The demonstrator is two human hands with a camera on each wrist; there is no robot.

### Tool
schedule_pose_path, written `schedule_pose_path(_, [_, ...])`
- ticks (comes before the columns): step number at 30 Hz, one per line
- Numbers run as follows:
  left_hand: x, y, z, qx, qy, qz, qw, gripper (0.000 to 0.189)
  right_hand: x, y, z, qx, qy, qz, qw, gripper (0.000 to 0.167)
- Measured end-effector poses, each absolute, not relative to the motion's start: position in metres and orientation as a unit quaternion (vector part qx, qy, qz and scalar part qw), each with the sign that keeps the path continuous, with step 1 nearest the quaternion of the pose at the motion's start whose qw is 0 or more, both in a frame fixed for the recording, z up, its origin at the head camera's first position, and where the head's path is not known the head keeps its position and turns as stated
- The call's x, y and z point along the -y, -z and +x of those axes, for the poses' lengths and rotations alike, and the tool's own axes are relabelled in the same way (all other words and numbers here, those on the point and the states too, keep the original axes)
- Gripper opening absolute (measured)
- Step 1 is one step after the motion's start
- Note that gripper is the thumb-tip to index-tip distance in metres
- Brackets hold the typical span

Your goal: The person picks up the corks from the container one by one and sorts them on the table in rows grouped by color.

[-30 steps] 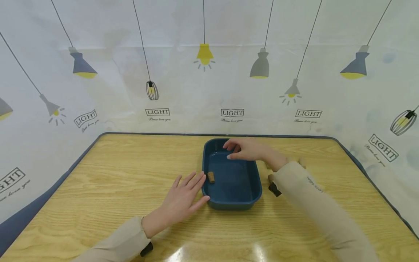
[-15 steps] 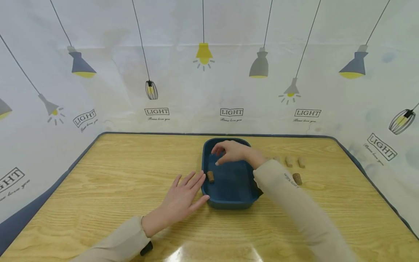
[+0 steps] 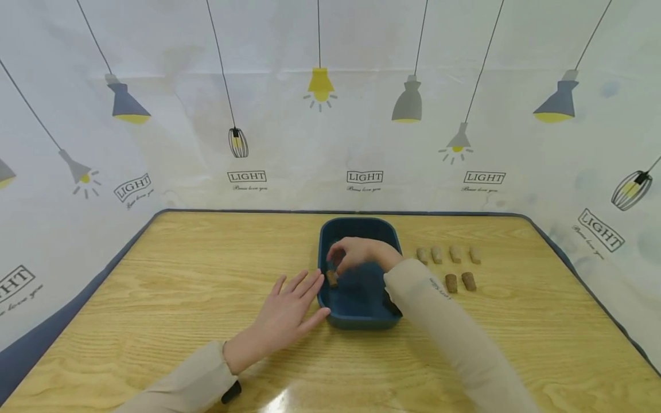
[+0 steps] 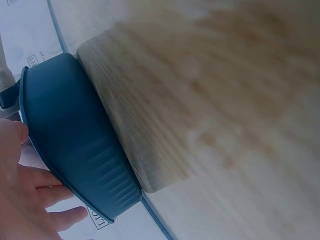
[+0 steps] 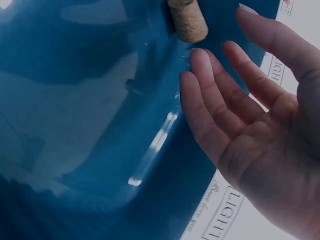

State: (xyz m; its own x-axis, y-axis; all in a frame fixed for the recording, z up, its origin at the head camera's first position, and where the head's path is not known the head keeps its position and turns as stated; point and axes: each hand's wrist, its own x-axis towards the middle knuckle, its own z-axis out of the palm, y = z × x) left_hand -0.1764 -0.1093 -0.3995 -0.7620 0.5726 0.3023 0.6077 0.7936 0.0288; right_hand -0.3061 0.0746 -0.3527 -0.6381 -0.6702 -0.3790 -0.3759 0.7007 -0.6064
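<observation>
A cork [image 3: 332, 279] lies inside the dark blue basin [image 3: 361, 324], close to its left wall. My right hand [image 3: 356, 252] is over the basin, just behind and to the right of that cork. In the right wrist view its fingers are spread apart and slightly bent, with nothing between them, and the cork [image 5: 190, 22] is a short way from the fingertips. My left hand [image 3: 289, 312] lies at the basin's left side with its fingers extended. The left wrist view shows those fingers touching the basin's rim [image 4: 47, 162].
Right of the basin, several light corks [image 3: 436, 254] stand in a row on the wooden table [image 3: 232, 246]. Two darker corks [image 3: 459, 282] are in front of them. A wall covering with printed lamps [image 3: 322, 83] surrounds the table's back and sides.
My right hand has moved left and toward me, from the basin's far right side to near the cork. The sleeve no longer covers the corks on the right. My left hand stays still.
</observation>
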Motion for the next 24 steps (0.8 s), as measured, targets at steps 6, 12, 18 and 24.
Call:
schedule_pose_path(6, [0.109, 0.401, -0.177, 0.937, 0.062, -0.314, 0.14, 0.062, -0.075, 0.363, -0.307, -0.866, 0.258, -0.279, 0.323, 0.034])
schedule_pose_path(12, [0.109, 0.401, -0.177, 0.938, 0.065, -0.313, 0.137, 0.062, -0.073, 0.371, -0.308, -0.874, 0.237, -0.271, 0.327, 0.032])
schedule_pose_path(18, [0.109, 0.401, -0.177, 0.939, 0.071, -0.31, 0.132, 0.062, -0.069, 0.375, -0.307, -0.884, 0.205, -0.276, 0.317, 0.038])
schedule_pose_path(24, [0.109, 0.4, -0.176, 0.94, 0.074, -0.309, 0.127, 0.062, -0.066, 0.38, -0.307, -0.898, 0.181, -0.272, 0.295, 0.042])
